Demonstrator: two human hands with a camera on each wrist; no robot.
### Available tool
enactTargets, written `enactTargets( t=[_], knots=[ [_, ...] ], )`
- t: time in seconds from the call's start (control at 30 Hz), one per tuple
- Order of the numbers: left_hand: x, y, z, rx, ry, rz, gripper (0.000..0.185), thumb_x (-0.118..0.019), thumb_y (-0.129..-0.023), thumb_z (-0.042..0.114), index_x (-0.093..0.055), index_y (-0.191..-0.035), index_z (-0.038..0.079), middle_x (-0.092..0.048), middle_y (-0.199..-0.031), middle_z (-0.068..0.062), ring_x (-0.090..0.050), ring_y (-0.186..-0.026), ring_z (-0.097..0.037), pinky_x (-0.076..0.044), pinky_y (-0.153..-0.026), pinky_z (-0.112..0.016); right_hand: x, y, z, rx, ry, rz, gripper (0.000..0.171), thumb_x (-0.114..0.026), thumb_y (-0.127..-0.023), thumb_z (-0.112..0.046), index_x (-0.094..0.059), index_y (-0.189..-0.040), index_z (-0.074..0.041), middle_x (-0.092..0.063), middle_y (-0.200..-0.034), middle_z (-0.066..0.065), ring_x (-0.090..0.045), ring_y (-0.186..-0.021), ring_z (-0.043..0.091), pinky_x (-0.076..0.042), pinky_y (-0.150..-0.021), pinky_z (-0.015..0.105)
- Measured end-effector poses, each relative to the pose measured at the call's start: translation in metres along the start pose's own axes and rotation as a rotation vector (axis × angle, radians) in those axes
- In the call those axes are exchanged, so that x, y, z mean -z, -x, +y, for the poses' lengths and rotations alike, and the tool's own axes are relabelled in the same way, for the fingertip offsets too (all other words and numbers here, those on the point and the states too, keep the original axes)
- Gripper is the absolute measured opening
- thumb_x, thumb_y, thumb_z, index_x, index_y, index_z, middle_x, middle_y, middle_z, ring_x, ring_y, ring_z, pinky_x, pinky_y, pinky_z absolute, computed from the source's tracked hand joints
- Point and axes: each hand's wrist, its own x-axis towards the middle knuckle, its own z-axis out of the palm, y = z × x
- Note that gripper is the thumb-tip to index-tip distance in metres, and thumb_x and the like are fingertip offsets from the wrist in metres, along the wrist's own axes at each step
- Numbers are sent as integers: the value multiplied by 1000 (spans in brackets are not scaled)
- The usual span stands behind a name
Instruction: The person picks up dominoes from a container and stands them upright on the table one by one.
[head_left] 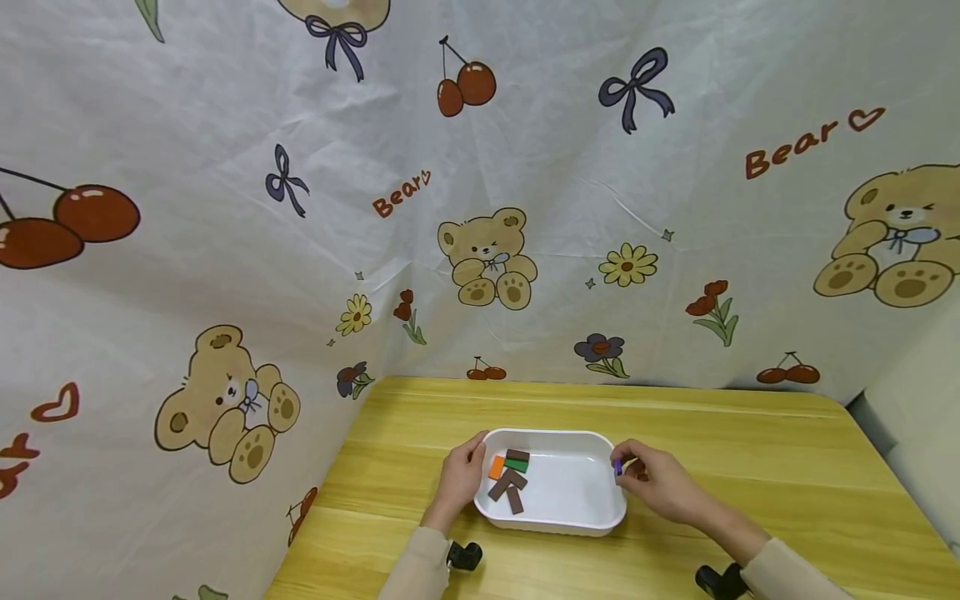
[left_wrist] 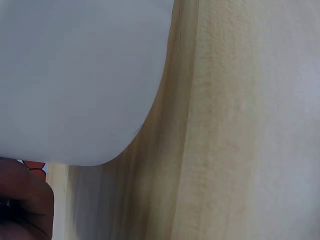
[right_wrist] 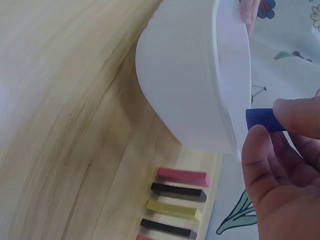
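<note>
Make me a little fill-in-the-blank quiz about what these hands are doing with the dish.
1. The right hand pinches a small ___ block at the dish's rim.
2. The left hand touches the white dish, which rests on a ___ table.
3. Beside the green block in the dish lies an ___ one.

Missing words: blue; wooden; orange

The printed backdrop cloth (head_left: 570,192) reads "Bear" twice.

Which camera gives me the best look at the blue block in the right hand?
The right wrist view: the blue block shows close up, pinched by the right hand beside the white dish. The head view shows only a tiny blue speck at the fingertips. The left wrist view shows none of it.
</note>
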Motion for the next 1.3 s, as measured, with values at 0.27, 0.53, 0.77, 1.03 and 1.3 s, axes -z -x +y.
enactTargets(
  t=[0.27,0.53,0.77,1.03,1.3],
  knots=[
    [-6,-7,-17,17,-16,0,37,-50,-110,24,-64,-142,13,-64,-144,-11,-56,-138,-34,-48,-114,-51,10,10,11,-64,13,57,19,-72,-93,-2,-63,-110,-4,-69,-105,8,-66,-88,11,-57,-71,21],
    [1,2,0,-26,5,17,37,-51,-109,22,-66,-139,7,-65,-140,-19,-58,-133,-41,-51,-110,-55,20,19,25,-127,63,78,21,-73,-93,-3,-63,-111,-4,-69,-105,7,-65,-86,11,-55,-67,21],
    [-2,1,-4,-25,-8,14,37,-50,-110,23,-65,-141,8,-64,-142,-17,-58,-134,-40,-50,-111,-55,30,28,37,-154,68,73,21,-71,-94,-1,-62,-113,-2,-68,-112,13,-67,-92,20,-58,-69,21],
    [-4,-2,-10,-4,-11,12,37,-50,-110,25,-65,-141,10,-64,-142,-15,-57,-136,-38,-50,-112,-53,46,39,48,-156,109,92,23,-71,-93,-1,-63,-115,-2,-68,-113,14,-68,-88,15,-58,-68,22],
    [-6,-6,-17,7,-2,6,37,-50,-110,25,-65,-141,12,-63,-144,-13,-56,-137,-37,-49,-113,-53,55,42,63,-188,115,75,23,-69,-94,0,-62,-116,1,-67,-113,15,-68,-89,18,-59,-67,22]
  ],
)
